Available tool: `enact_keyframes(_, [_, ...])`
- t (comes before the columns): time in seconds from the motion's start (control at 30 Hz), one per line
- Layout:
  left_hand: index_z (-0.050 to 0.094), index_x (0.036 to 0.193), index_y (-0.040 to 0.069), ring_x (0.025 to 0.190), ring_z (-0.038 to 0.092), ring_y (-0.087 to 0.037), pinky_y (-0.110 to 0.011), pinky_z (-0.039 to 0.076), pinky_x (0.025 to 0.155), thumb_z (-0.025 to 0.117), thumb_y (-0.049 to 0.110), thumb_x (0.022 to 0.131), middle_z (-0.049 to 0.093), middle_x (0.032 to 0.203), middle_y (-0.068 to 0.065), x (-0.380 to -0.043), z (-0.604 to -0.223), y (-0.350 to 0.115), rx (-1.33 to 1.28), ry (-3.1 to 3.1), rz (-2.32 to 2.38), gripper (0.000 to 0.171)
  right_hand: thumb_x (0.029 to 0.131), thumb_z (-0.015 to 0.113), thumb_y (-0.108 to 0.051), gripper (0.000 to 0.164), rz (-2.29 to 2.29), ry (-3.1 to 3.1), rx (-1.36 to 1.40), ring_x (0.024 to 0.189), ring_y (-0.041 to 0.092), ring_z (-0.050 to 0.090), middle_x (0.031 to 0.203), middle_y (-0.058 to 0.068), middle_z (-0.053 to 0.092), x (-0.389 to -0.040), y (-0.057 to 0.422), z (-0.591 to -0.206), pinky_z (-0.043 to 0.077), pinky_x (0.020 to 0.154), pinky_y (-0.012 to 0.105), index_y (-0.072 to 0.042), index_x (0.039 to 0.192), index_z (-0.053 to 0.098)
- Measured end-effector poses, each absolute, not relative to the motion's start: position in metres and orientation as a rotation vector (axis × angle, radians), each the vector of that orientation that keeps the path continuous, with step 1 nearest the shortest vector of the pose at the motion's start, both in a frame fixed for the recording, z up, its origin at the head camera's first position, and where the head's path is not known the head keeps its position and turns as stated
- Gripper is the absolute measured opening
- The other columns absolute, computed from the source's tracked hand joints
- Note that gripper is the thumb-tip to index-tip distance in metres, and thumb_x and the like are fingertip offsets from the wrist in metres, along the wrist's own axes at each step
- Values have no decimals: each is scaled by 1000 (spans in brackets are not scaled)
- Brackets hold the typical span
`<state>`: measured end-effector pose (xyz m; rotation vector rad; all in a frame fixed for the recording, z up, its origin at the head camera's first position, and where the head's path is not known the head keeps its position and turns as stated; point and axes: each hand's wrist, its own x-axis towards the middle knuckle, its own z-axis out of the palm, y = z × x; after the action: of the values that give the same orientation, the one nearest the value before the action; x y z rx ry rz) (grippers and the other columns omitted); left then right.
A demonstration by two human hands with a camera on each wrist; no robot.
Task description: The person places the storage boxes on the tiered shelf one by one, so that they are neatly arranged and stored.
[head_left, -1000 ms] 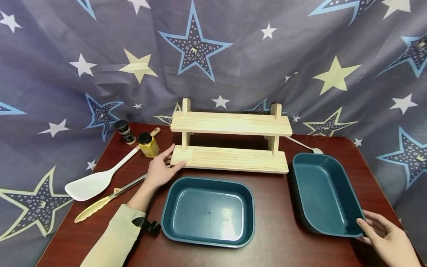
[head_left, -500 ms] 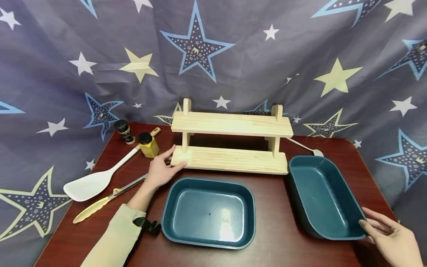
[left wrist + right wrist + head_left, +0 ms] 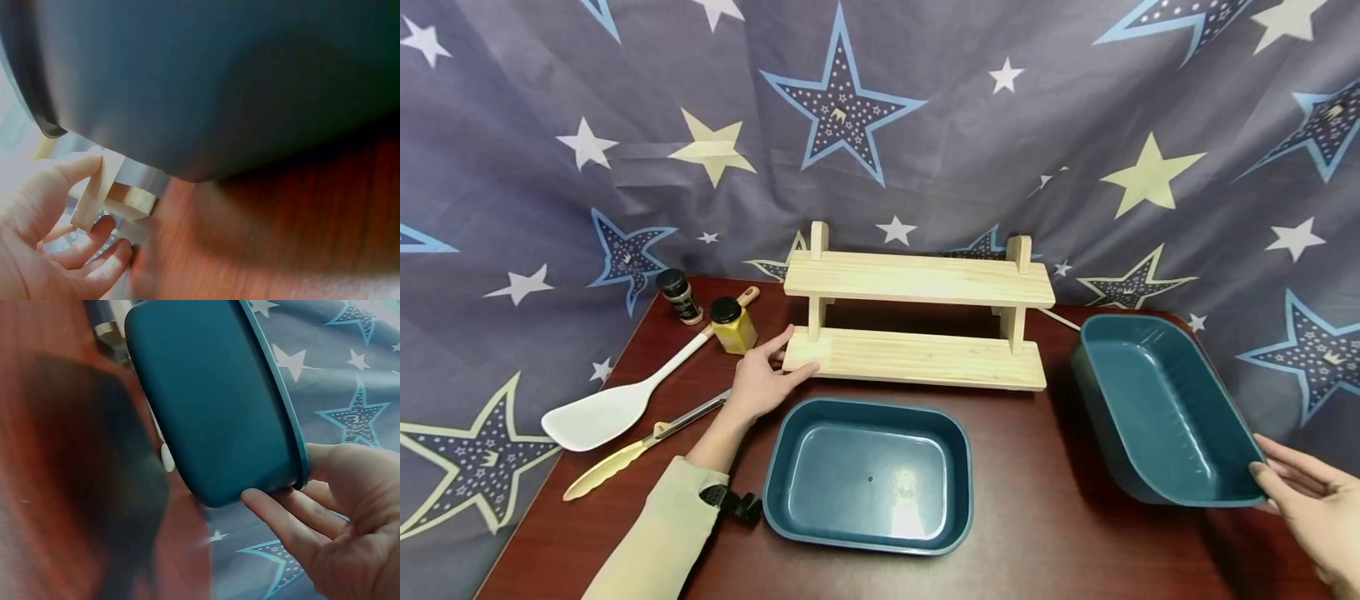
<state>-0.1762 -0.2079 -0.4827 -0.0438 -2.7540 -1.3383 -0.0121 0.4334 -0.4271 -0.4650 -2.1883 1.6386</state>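
My left hand point(image 3: 765, 377) grips the left end of the lower board of a two-tier wooden shelf point(image 3: 917, 277), thumb on one face and fingers on the other, as the left wrist view shows at the board's end point(image 3: 98, 190). On the right, my right hand point(image 3: 1311, 500) pinches the near right corner of a teal plastic bin point(image 3: 1165, 400). That bin hangs tilted above the table, its shadow below it; the right wrist view shows its outer wall point(image 3: 212, 400) with the thumb at the rim. A second teal bin point(image 3: 868, 546) sits flat in front of the shelf.
A white spatula point(image 3: 602, 417), tongs point(image 3: 617, 462), a yellow jar with a black lid point(image 3: 735, 327) and a dark-capped spice jar point(image 3: 680, 297) lie or stand at left. Behind the raised bin, a thin white handle point(image 3: 1060, 319) shows. A starred curtain point(image 3: 925, 108) hangs behind the table.
My right hand has lifted the right bin and moved it right and away from the shelf; it now covers the white utensil's end. The left hand and shelf have stayed put.
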Motion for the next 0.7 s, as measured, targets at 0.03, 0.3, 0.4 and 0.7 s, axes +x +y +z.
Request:
enact_keyframes(0.03, [49, 159, 8, 96, 75, -32, -22, 49, 71, 89, 30, 89, 79, 110, -23, -176, -482, -208, -45, -2755, -1340, 85, 93, 61, 19, 61, 1694, -2130, -402, 64, -10, 71, 80, -26, 77, -14, 434, -426, 51, 46, 13, -36, 106, 83])
enact_keyframes(0.3, [49, 160, 9, 91, 73, -29, -24, 48, 70, 89, 31, 89, 80, 108, -21, -177, -484, -208, -15, -2764, -1323, 84, 95, 57, 18, 66, 1594, -2160, -378, 61, -13, 68, 77, -31, 74, -29, 440, -409, 48, 44, 11, -44, 104, 79])
enact_keyframes(0.4, [48, 160, 10, 89, 72, -28, -25, 48, 70, 88, 32, 89, 80, 107, -21, -177, -484, -208, -12, -2766, -1320, 84, 98, 58, 13, 66, 1421, -2254, -426, 64, -20, 64, 78, -41, 67, -34, 443, -404, 47, 48, 7, -51, 110, 73])
enact_keyframes(0.7, [49, 160, 9, 98, 75, -33, -33, 55, 77, 88, 33, 89, 79, 114, -23, -176, -483, -207, -14, -2782, -1277, 84, 100, 58, 9, 61, 1399, -2246, -385, 68, -23, 63, 82, -42, 66, -51, 441, -389, 47, 49, 5, -48, 115, 74])
